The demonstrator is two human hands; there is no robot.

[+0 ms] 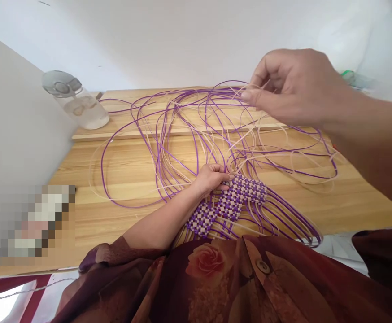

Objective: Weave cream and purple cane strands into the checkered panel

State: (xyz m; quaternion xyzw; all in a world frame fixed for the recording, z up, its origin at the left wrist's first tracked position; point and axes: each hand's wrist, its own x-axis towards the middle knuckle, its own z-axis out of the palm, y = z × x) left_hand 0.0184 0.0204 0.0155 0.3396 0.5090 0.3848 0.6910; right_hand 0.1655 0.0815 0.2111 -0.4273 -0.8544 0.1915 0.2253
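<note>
Slanting from near left to far right along its long axis, the checkered woven piece is lying close in front of the person's shirt, over the near side of the table. The left hand, the nearer one, is gripping its far edge, thumb on top, fingers curled in close. Beyond the piece, loose purple strands are looping outward. Beyond it and to its right, the right hand is hovering well apart, thumb and forefinger pinched together, seemingly holding a pale strand. A bottle is standing beyond the piece, far to its left.
</note>
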